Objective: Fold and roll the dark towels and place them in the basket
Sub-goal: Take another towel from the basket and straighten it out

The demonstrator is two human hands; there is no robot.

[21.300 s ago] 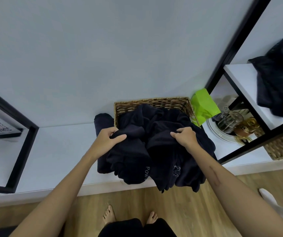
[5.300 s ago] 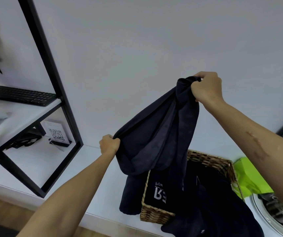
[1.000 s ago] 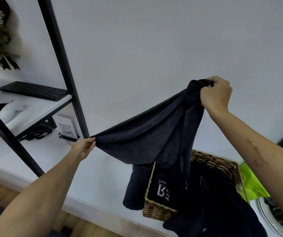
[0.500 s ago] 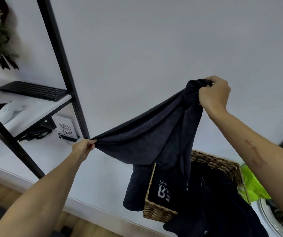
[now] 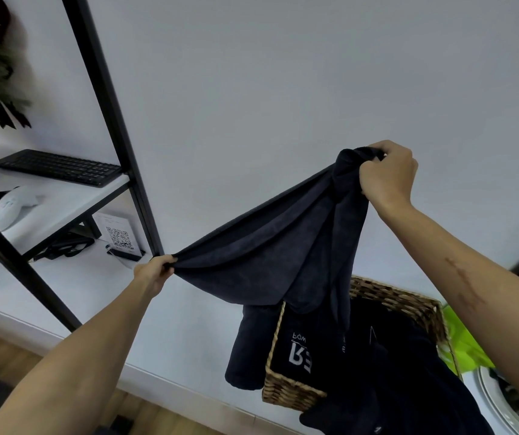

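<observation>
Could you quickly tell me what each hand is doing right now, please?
Left hand: closed, pinching one corner of the dark towel.
Right hand: closed, gripping the towel's bunched upper end.

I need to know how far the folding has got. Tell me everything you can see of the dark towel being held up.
The dark towel is navy, soft and plush-looking, unfolded and held in the air above the wicker basket. The left hand pinches one end low; the right hand grips a bunched end higher. It sags between them, with loose folds hanging down toward the basket. No fold or roll is made yet.
</observation>
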